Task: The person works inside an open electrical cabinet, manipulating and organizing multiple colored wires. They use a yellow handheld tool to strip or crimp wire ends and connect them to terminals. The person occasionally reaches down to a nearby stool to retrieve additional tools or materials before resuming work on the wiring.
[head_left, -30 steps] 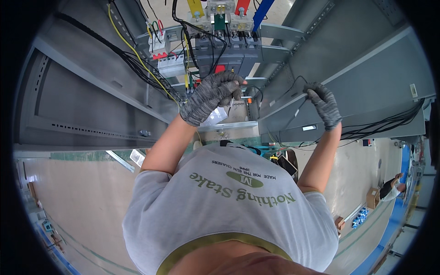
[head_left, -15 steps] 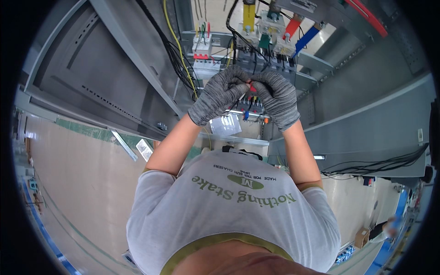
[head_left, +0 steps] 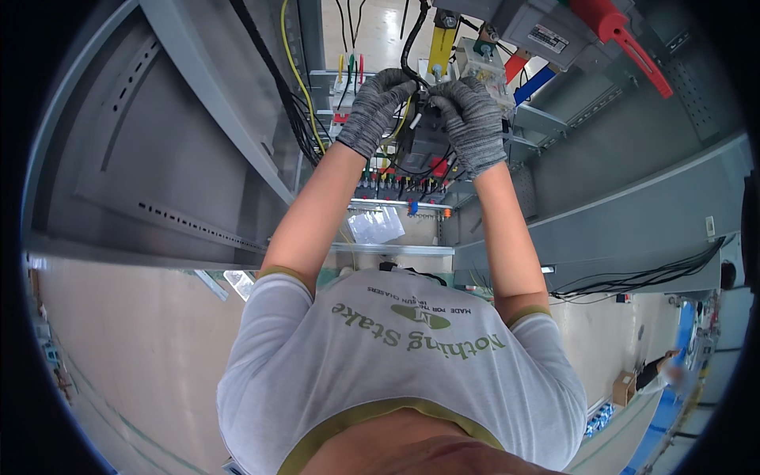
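Note:
Both my hands wear grey knit gloves and are raised inside a grey electrical cabinet. My left hand (head_left: 372, 111) pinches a black wire (head_left: 410, 55) that comes down from above to a black breaker block (head_left: 423, 142). My right hand (head_left: 473, 120) sits right beside it, with its fingers closed on the same wire bundle at the top of the block. A white-tipped wire end (head_left: 416, 120) shows between the two hands. The fingertips hide the exact point of contact.
Yellow (head_left: 442, 43), blue (head_left: 534, 83) and red bars (head_left: 518, 62) stand behind the hands, and a red handle (head_left: 625, 39) is at the upper right. A terminal row (head_left: 396, 190) with coloured wires runs below the block. A perforated rail (head_left: 198, 226) crosses the left panel. Another person (head_left: 661, 370) stands far right.
My right hand came in from the wires on the right and joined my left hand. Both hands now sit together on the black block, and the view has tilted upward.

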Available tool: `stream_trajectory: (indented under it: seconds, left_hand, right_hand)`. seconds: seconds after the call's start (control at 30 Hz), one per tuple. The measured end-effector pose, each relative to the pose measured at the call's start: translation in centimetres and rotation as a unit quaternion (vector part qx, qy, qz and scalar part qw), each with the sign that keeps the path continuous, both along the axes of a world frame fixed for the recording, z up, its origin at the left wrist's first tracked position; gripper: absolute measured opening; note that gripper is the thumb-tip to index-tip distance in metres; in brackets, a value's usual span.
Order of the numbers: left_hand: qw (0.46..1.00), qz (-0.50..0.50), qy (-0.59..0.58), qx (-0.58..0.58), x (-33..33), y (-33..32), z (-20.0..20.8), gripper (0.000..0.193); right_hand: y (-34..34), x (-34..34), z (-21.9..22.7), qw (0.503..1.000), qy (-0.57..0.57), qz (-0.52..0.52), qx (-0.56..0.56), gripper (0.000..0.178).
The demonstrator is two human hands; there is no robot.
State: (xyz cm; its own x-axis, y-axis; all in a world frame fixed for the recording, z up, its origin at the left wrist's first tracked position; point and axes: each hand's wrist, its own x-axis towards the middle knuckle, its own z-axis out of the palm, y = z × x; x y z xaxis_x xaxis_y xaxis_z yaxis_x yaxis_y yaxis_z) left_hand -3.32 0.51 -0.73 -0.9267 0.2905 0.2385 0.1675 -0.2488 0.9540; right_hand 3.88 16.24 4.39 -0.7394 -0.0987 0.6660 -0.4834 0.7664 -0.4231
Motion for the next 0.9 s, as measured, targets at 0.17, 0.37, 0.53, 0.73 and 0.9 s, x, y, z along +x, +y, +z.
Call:
stream_trajectory:
  seconds: [0.17, 0.37, 0.53, 0.73, 0.9]
  left_hand:
    - [0.997, -0.065, -0.001, 0.031, 0.0, -0.6, 0.4, 0.019]
    - [0.995, -0.074, 0.01, 0.067, 0.0, -0.8, 1.1, 0.011]
    - [0.997, -0.06, 0.021, 0.033, 0.1, -1.3, 1.5, 0.013]
    - [0.99, -0.124, 0.018, 0.068, -0.5, -1.6, 1.1, 0.018]
    - [0.971, 0.016, 0.171, -0.166, 1.8, -1.3, 1.8, 0.041]
  right_hand:
    - [-1.3, -0.8, 0.8, 0.995, 0.066, -0.058, 0.055, 0.013]
    - [-2.1, -1.7, 1.2, 0.997, -0.02, -0.074, -0.007, 0.014]
    - [-2.0, -2.3, 1.2, 0.989, -0.114, -0.031, -0.087, 0.014]
    - [-1.8, -2.0, 1.3, 0.979, -0.14, -0.009, -0.151, 0.014]
    - [-2.1, -1.4, 2.7, 0.972, -0.171, -0.02, -0.161, 0.013]
